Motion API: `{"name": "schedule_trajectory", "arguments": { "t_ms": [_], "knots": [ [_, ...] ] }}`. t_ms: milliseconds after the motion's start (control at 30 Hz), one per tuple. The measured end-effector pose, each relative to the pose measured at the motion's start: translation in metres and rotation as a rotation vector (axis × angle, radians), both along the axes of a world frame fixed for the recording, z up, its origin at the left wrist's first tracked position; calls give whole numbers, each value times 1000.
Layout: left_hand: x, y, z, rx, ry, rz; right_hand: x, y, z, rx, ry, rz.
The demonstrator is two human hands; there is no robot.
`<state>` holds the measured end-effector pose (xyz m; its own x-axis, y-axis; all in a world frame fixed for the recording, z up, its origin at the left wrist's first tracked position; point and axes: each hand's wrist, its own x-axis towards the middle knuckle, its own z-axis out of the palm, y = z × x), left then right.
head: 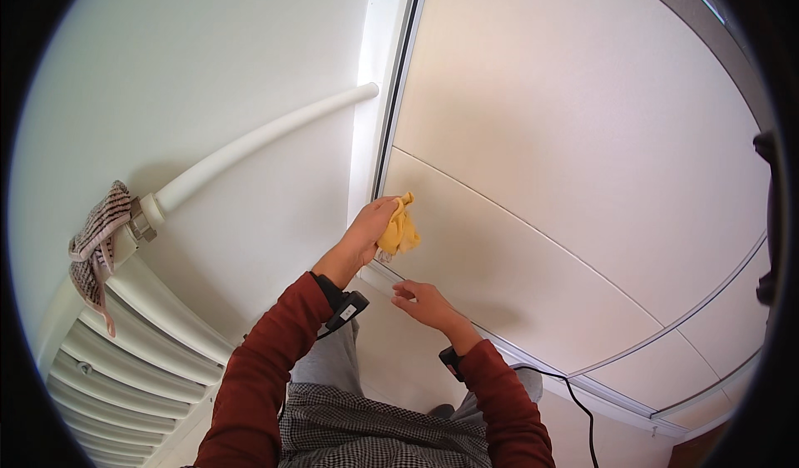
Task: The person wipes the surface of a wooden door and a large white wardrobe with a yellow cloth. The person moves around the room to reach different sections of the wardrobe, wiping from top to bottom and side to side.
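My left hand (369, 228) grips a crumpled yellow cloth (399, 228) against or just in front of the lower part of a cream sliding door panel (455, 218), near its metal-edged left side. A bit of pale fringed or striped material shows below the yellow cloth. My right hand (424, 304) is lower and to the right, fingers slightly curled and apart, holding nothing, near the door's bottom track (499, 345). Both wrists wear black strapped devices over or beside the red sleeves.
At the left, a white radiator (137, 343) stands by the wall, with a white pipe (262, 134) running from its valve to the corner. A striped cloth (103, 243) hangs over the radiator's end. A black cable (583, 405) trails at the lower right.
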<state>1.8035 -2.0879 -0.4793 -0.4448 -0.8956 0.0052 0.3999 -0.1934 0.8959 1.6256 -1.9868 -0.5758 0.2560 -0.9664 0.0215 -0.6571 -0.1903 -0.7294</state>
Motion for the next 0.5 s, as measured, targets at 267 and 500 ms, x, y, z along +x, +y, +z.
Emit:
{"name": "schedule_trajectory", "arguments": {
  "t_ms": [267, 500],
  "knots": [
    [9, 0, -33, 7, 67, 93, 24, 61, 171, -401, -145, -67],
    [-9, -17, -6, -443, -52, 501, 17, 183, 245, -856, 466, -58]
  ]
}}
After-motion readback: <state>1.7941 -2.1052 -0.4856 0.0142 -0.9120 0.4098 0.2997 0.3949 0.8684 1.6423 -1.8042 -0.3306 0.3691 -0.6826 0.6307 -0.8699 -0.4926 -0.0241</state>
